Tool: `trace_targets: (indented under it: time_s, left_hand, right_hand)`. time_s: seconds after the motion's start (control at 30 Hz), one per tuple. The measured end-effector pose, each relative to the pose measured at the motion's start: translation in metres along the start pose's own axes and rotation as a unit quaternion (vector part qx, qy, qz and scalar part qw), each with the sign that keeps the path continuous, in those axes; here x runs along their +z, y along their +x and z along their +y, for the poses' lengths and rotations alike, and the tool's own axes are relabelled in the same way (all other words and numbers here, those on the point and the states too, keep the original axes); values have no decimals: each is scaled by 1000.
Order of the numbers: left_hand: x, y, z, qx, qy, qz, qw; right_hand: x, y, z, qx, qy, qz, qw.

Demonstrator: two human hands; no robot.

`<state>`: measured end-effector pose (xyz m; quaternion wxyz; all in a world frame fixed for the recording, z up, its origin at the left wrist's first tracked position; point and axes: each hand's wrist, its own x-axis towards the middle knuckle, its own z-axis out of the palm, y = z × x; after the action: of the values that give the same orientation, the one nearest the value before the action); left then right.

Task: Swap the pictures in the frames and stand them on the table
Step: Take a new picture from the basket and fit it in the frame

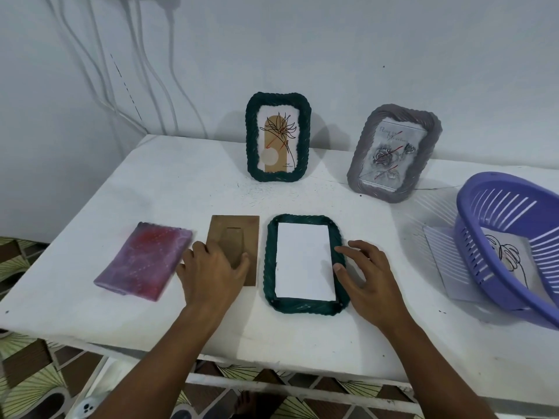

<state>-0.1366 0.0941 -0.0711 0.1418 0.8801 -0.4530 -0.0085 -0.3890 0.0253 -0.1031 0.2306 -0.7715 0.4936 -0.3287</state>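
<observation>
Reassembling appears in hand: near the table's (187,316) front edge, the left hand (211,273) lies flat on the brown backing board (239,234), the right hand (366,270) rests spread-fingered on the face-down green frame (302,308), gripping nothing; next, the board goes over the white picture back (304,261).

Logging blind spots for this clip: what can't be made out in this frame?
- Head view: picture in the flat green frame lies white side up; its printed side is hidden.
- Brown backing board: lower left covered by the left hand.
- Line-drawing print: partly behind the purple basket, itself cut by the right edge.
- Grey frame: its lettering is too small to read.
</observation>
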Motion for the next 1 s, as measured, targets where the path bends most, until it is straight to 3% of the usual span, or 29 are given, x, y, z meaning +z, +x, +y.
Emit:
trace_targets:
  time_s: [0.17,0.43,0.57,1.0]
  left_hand:
    - [-2,0,-2,-53,-96,-17,994]
    - [-28,1,5,-17,-251,54,966]
    - [-43,-2,27,6,-294,51,954]
    - [-7,-55,84,2,-236,18,972]
  right_hand:
    - [0,-1,0,2,-4,-3,1000]
    - [-1,0,-5,10,9,-4,1000]
    - [-2,-1,-6,25,40,-12,999]
    - [-8,0,-7,64,78,-28,995]
